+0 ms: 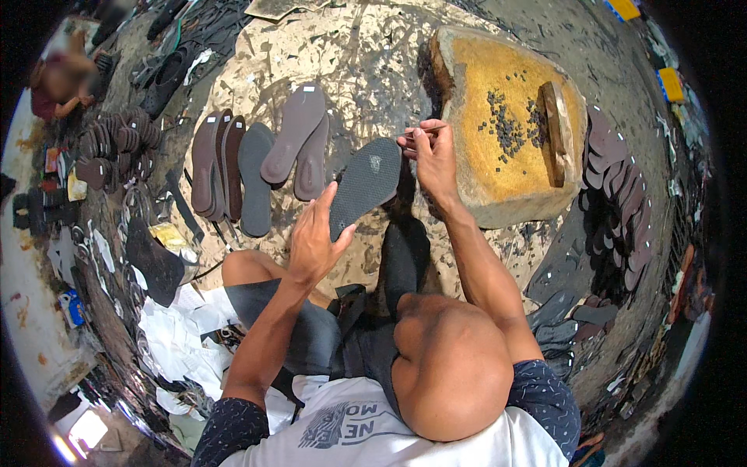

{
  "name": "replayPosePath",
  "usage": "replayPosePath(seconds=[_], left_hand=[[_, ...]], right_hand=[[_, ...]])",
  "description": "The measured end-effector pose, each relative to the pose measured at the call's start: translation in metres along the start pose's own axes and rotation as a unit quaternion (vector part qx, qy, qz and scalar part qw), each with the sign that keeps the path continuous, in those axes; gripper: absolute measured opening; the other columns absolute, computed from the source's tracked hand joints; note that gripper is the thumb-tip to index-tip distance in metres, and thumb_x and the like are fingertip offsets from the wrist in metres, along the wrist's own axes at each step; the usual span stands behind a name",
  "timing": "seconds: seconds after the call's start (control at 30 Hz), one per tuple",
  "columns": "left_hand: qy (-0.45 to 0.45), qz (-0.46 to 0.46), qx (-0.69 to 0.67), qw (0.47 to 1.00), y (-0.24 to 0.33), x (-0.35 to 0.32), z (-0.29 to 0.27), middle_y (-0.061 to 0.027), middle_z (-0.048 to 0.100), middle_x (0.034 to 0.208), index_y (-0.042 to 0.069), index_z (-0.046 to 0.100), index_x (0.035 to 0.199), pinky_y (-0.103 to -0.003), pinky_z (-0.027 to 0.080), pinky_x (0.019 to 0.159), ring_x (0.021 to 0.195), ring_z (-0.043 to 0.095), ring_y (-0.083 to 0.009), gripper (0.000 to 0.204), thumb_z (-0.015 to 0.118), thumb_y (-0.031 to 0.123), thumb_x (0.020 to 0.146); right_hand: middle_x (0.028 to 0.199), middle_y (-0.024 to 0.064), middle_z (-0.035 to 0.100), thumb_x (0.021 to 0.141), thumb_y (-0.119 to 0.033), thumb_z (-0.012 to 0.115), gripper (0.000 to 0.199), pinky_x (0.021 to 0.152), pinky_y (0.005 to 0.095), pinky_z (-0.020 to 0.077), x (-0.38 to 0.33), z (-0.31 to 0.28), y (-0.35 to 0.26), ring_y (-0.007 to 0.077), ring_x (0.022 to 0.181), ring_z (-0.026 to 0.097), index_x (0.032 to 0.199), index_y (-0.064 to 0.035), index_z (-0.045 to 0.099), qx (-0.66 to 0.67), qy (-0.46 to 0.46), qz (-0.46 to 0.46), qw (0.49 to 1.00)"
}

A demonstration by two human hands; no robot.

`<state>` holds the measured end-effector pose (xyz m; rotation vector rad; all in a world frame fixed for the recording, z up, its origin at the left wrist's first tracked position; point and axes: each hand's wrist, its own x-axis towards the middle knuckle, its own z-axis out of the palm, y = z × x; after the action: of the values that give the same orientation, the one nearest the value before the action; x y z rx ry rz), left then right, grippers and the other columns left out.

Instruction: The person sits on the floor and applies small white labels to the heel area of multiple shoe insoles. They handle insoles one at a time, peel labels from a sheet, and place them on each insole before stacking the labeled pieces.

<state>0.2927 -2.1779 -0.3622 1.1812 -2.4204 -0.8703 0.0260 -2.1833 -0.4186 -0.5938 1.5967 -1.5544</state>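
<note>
My left hand (315, 237) grips a dark grey shoe sole (366, 187) by its lower left edge, thumb on one side and fingers on the other. The sole is tilted, its textured face up, with a pale mark near the wide end. At that wide end, my right hand (436, 159) is closed in a pinch; a thin thing seems to lie between the fingertips, too small to make out. Left of the held sole, two brown-grey soles (296, 132) overlap on the ground sheet, beside a grey sole (255, 183) and several dark brown soles (208, 167) standing close together.
A thick block (482, 78) with a yellowish top stands to the right, bearing small black bits (502, 128) and a wooden bar (554, 132). Piled brown soles (618, 183) lie beyond it. More soles (117, 144), white scraps (183, 335) and another person (66, 82) are at left.
</note>
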Motion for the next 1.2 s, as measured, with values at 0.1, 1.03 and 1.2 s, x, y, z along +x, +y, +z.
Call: replayPosePath(seconds=[0.1, 1.03, 1.2], left_hand=[[-0.010, 0.012, 0.006, 1.000, -0.001, 0.000, 0.000, -0.0244, 0.060, 0.143, 0.002, 0.038, 0.157, -0.050, 0.046, 0.113, 0.128, 0.060, -0.0435, 0.087, 0.083, 0.017, 0.085], [-0.049, -0.085, -0.055, 0.994, -0.003, 0.002, -0.007, -0.0226, 0.063, 0.139, 0.000, 0.019, 0.164, -0.047, 0.051, 0.106, 0.125, 0.063, -0.0414, 0.111, 0.086, 0.010, 0.077], [-0.040, -0.062, -0.038, 0.997, -0.007, 0.004, -0.002, -0.0219, 0.063, 0.140, 0.001, 0.020, 0.164, -0.046, 0.051, 0.107, 0.127, 0.062, -0.0412, 0.110, 0.086, 0.011, 0.077]], right_hand=[[0.111, 0.0107, 0.066, 0.111, -0.012, 0.051, 0.017, 0.078, 0.0312, 0.0600, -0.002, 0.004, -0.002, 0.0184, 0.097, 0.073, 0.124, -0.0048, 0.044, 0.006, -0.005, 0.018, 1.000], [0.102, 0.0181, 0.073, 0.106, -0.019, 0.058, 0.019, 0.082, 0.0498, 0.0543, -0.081, 0.058, -0.037, 0.0438, 0.098, 0.070, 0.115, -0.0032, 0.052, -0.244, -0.293, -0.088, 0.920], [0.102, 0.0174, 0.073, 0.106, -0.018, 0.059, 0.017, 0.080, 0.0488, 0.0553, -0.082, 0.057, -0.026, 0.0437, 0.096, 0.071, 0.114, -0.0041, 0.053, -0.264, -0.287, -0.157, 0.908]])
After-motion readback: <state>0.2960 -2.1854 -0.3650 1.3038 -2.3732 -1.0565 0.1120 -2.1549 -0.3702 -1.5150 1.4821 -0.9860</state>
